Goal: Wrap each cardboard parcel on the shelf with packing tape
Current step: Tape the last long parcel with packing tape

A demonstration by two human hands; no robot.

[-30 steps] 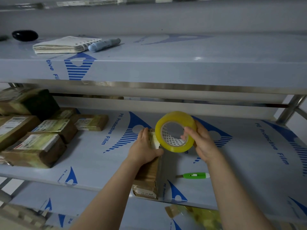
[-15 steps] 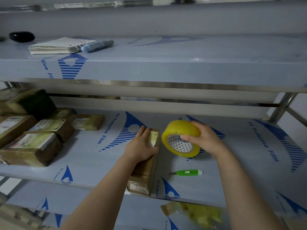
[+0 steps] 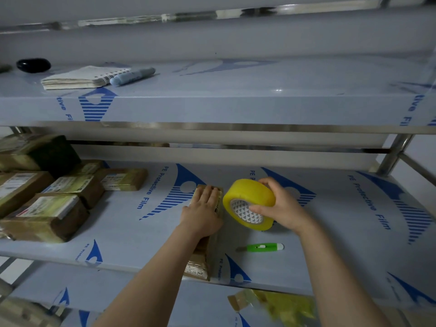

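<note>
A long brown cardboard parcel (image 3: 200, 260) lies on the middle shelf (image 3: 132, 234), running from the front edge toward the back. My left hand (image 3: 203, 212) rests flat on its far end, fingers straight. Just right of the parcel, my right hand (image 3: 280, 206) grips a yellow roll of packing tape (image 3: 250, 197), thumb at the core and fingers over the top. The roll is low, close to the shelf surface, and nearly touches the parcel's side. A stack of several taped parcels (image 3: 49, 192) sits at the left of the same shelf.
A green utility knife (image 3: 262, 247) lies on the shelf below the roll. The upper shelf carries a notebook (image 3: 82, 77), a blue marker (image 3: 132, 76) and a black object (image 3: 33, 65). Crumpled yellow tape scraps (image 3: 278, 305) lie on the lower shelf. A steel post (image 3: 394, 154) stands at right.
My right hand has lowered the tape roll from above the parcel down beside it and tipped it over. My left hand slid flatter onto the parcel's far end.
</note>
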